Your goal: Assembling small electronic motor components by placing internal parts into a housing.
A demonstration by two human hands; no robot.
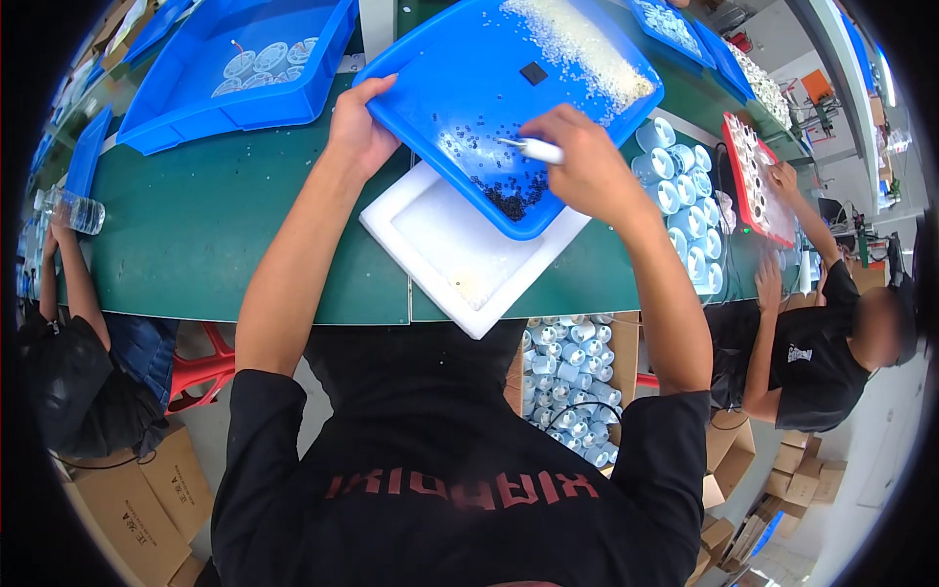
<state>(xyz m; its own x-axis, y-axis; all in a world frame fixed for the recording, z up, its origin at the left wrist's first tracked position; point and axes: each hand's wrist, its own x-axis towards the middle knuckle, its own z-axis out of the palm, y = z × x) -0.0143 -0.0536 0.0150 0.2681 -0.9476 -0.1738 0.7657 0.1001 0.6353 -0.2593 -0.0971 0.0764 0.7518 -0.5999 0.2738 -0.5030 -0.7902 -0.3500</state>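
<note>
My left hand (364, 125) grips the left corner of a shallow blue tray (416, 83), fingers hidden beneath its rim. The tray tilts so that small black rings (511, 201) gather in its near corner, while more lie scattered up its floor. Many tiny pale pieces (577, 44) are heaped at its far right side, and a small black square (533, 73) lies between. Over the tray, my right hand (587, 166) is closed on a short white-handled tool (541, 150) with a thin tip pointing left. Below the tray's near corner sits a white foam box (460, 259) with a few tiny pieces inside.
A blue bin (220, 127) holding round clear parts stands at the far left. Rows of light-blue cups (690, 210) stand to the right, and a carton (631, 367) of similar cups is below the table edge. Co-workers sit on both sides, one beside a red tray (745, 181).
</note>
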